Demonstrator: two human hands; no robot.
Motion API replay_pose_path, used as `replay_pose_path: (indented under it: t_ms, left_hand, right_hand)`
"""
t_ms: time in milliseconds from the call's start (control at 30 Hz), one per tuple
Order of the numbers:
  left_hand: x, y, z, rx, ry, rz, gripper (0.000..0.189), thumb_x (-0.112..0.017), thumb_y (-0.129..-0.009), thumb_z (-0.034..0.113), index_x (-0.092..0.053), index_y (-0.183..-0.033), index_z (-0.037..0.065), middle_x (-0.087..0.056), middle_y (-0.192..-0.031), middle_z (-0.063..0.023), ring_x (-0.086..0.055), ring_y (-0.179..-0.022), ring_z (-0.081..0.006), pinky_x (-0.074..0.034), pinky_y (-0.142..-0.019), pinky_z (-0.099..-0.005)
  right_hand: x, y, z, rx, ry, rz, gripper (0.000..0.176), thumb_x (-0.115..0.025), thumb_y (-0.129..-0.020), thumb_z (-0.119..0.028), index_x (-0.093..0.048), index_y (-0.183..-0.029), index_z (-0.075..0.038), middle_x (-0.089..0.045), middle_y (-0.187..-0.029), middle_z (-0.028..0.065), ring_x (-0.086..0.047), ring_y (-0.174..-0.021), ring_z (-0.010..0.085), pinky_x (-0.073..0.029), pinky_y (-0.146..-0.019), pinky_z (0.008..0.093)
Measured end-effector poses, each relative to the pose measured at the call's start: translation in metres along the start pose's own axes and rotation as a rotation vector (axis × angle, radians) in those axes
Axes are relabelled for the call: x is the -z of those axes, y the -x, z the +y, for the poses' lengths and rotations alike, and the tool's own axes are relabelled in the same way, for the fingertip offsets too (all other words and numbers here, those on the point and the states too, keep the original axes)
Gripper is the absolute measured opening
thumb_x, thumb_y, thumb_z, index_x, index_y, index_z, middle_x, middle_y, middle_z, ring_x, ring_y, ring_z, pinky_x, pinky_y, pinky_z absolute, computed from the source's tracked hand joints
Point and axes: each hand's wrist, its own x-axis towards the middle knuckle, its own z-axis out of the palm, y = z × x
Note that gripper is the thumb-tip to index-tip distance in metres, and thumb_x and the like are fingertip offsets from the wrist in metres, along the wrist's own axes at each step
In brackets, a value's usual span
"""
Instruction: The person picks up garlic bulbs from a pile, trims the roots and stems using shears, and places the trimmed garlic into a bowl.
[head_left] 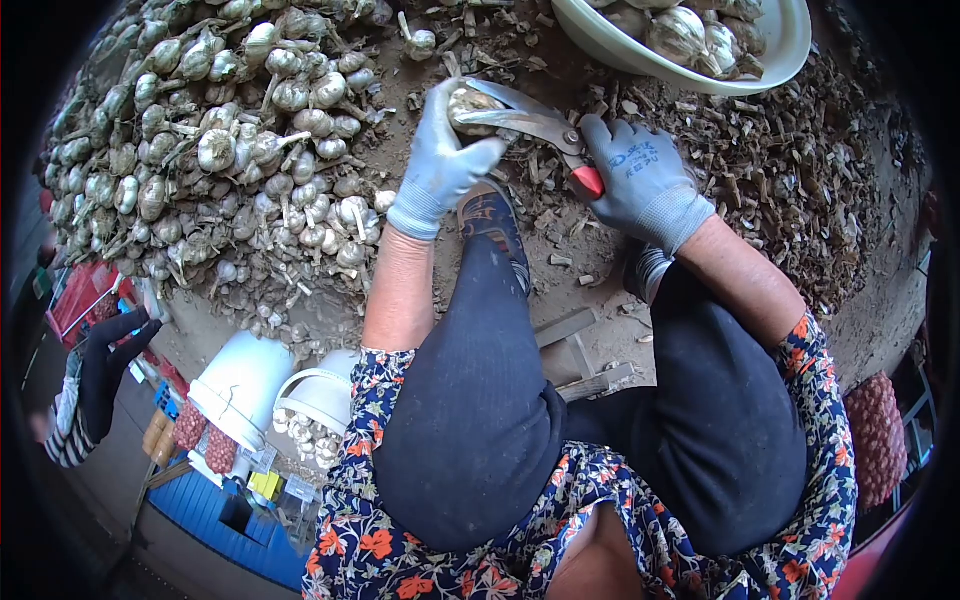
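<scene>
In a pale grey-blue work glove, my left hand [437,150] grips a garlic bulb [472,108] near the top centre. My right hand [640,170], gloved the same way, is closed round the red handle [587,182] of a pair of pruning shears [540,125]. The shears' blades are spread, one on each side of the bulb. Part of the bulb is hidden behind the left fingers and the lower blade. Below the hands are my dark-trousered legs and a patterned shoe [490,215].
A big heap of garlic bulbs [215,150] fills the left. At top right stands a pale basin [690,75] holding bulbs. Cut stalks [770,190] litter the ground. White buckets [240,380], a net sack [877,440] and another person [85,390] are farther off.
</scene>
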Motion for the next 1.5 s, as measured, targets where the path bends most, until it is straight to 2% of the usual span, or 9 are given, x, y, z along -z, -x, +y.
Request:
replay_pose_path:
  t_ms: [633, 867, 933, 1033, 1100, 1200, 1267, 1400, 1500]
  left_hand:
    - [0.002, -0.017, -0.001, 0.123, -0.188, 0.126, 0.053, -0.074, -0.071, 0.007, -0.051, -0.118, -0.003, -0.061, -0.097, -0.0054, -0.057, -0.088, -0.0095, -0.049, -0.078, -0.0241]
    - [-0.061, -0.064, 0.132, -0.722, 0.01, 0.1, 0.052, -0.067, -0.079, 0.005, -0.04, -0.123, -0.003, -0.051, -0.106, -0.0131, -0.057, -0.091, -0.018, -0.051, -0.073, -0.0265]
    - [-0.071, -0.099, 0.135, -0.793, -0.619, 0.321, 0.062, -0.06, -0.082, 0.032, -0.04, -0.133, 0.002, -0.041, -0.124, -0.0253, -0.042, -0.111, -0.0406, -0.034, -0.094, -0.0508]
    - [-0.061, -0.109, 0.109, -0.959, -0.783, 0.417, 0.066, -0.062, -0.081, 0.029, -0.036, -0.135, 0.001, -0.041, -0.122, -0.0277, -0.042, -0.111, -0.0396, -0.034, -0.095, -0.0481]
    - [-0.038, -0.112, 0.086, -1.179, -0.879, 0.747, 0.026, -0.063, -0.085, 0.012, -0.057, -0.108, 0.0, -0.058, -0.098, -0.0112, -0.058, -0.092, -0.0181, -0.051, -0.068, -0.025]
    - [0.028, -0.108, 0.009, 0.098, -0.134, 0.553, 0.021, -0.064, -0.086, 0.019, -0.064, -0.092, -0.002, -0.061, -0.069, -0.0048, -0.056, -0.052, -0.0104, -0.044, -0.044, -0.0223]
    - [0.06, -0.128, -0.045, 0.341, -0.294, 0.518, 0.038, -0.068, -0.084, 0.033, -0.062, -0.085, -0.005, -0.064, -0.07, -0.0103, -0.058, -0.052, -0.0111, -0.046, -0.045, -0.0261]
    - [0.05, -0.158, -0.083, 0.279, -0.963, 0.327, 0.066, -0.074, -0.069, 0.052, -0.061, -0.1, -0.004, -0.067, -0.088, -0.018, -0.065, -0.077, -0.0232, -0.052, -0.073, -0.0338]
    - [0.04, -0.147, -0.07, 0.17, -0.697, 0.25, 0.054, -0.079, -0.067, 0.037, -0.062, -0.104, 0.001, -0.067, -0.094, -0.0194, -0.066, -0.085, -0.0268, -0.051, -0.079, -0.0354]
  right_hand:
    - [-0.044, 0.005, 0.026, -0.048, -0.325, -0.071, 0.032, -0.058, -0.084, -0.028, -0.046, -0.1, -0.003, -0.064, -0.084, 0.0231, -0.063, -0.08, 0.0399, -0.049, -0.071, 0.0488]
    - [-0.049, 0.006, 0.017, -0.073, -0.356, -0.163, 0.033, -0.053, -0.088, -0.033, -0.046, -0.098, -0.002, -0.063, -0.084, 0.0249, -0.062, -0.081, 0.0413, -0.048, -0.072, 0.0499]
    - [-0.051, 0.006, 0.012, -0.042, -0.347, -0.207, 0.034, -0.052, -0.088, -0.033, -0.045, -0.098, -0.001, -0.063, -0.086, 0.0252, -0.062, -0.083, 0.0408, -0.048, -0.072, 0.0493]
    - [-0.052, 0.007, 0.017, -0.046, -0.387, -0.094, 0.038, -0.054, -0.087, -0.035, -0.045, -0.101, -0.001, -0.062, -0.086, 0.0269, -0.062, -0.083, 0.0419, -0.047, -0.073, 0.0502]
    - [-0.044, 0.009, 0.025, -0.095, -0.405, -0.145, 0.038, -0.054, -0.087, -0.035, -0.045, -0.102, -0.001, -0.062, -0.086, 0.0273, -0.062, -0.083, 0.0421, -0.047, -0.073, 0.0502]
    - [-0.051, 0.015, 0.033, -0.193, -0.451, -0.159, 0.037, -0.055, -0.086, -0.034, -0.046, -0.102, -0.002, -0.062, -0.083, 0.0283, -0.061, -0.083, 0.0431, -0.046, -0.073, 0.0494]
    - [-0.052, 0.013, 0.036, -0.225, -0.497, -0.207, 0.038, -0.056, -0.085, -0.035, -0.047, -0.1, -0.001, -0.061, -0.082, 0.0289, -0.06, -0.084, 0.0446, -0.046, -0.073, 0.049]
    - [-0.053, 0.008, 0.035, -0.166, -0.546, -0.186, 0.04, -0.058, -0.084, -0.036, -0.047, -0.098, 0.0, -0.061, -0.082, 0.029, -0.059, -0.083, 0.0461, -0.046, -0.073, 0.0488]
    - [-0.038, -0.003, 0.031, -0.137, -0.577, -0.215, 0.045, -0.054, -0.084, -0.038, -0.046, -0.106, 0.001, -0.06, -0.097, 0.0314, -0.058, -0.098, 0.044, -0.045, -0.086, 0.0485]
